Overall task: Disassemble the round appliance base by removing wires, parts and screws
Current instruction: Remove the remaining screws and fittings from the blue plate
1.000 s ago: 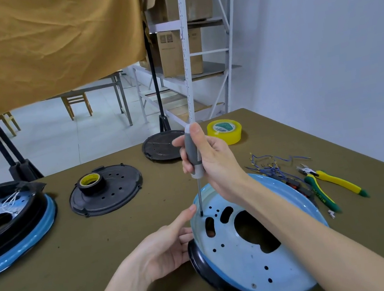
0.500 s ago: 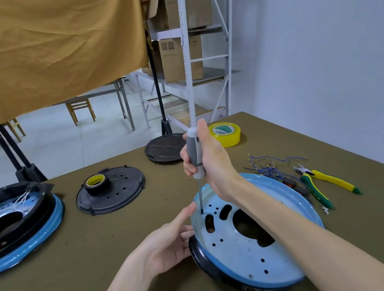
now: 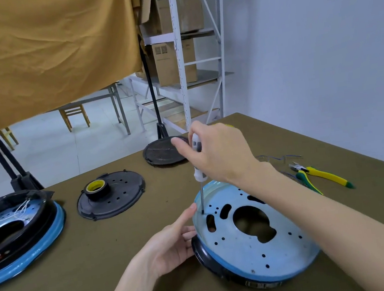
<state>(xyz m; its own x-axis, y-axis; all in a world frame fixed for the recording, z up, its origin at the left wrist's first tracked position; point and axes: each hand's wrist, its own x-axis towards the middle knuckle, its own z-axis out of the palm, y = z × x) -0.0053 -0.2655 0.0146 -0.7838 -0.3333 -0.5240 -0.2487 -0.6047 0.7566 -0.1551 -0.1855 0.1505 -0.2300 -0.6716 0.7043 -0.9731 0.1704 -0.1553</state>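
A round blue appliance base [image 3: 244, 244] with a black rim lies tilted on the table near me, its metal plate full of holes. My right hand [image 3: 219, 153] grips a grey-handled screwdriver [image 3: 198, 169] held upright, its tip set into a hole at the plate's far left edge. My left hand [image 3: 172, 244] holds the base's left rim, thumb resting on the edge beside the screwdriver tip.
A second blue base with white wires [image 3: 13, 232] sits at the left. A black cover [image 3: 112, 198] carrying a tape roll [image 3: 96, 189] and another black disc [image 3: 162, 152] lie farther back. Yellow-green pliers [image 3: 318, 175] and loose wires [image 3: 279, 157] lie to the right.
My right hand has turned on the screwdriver handle, fingers spread further round it. The tip stays in the same hole and my left hand stays on the rim.
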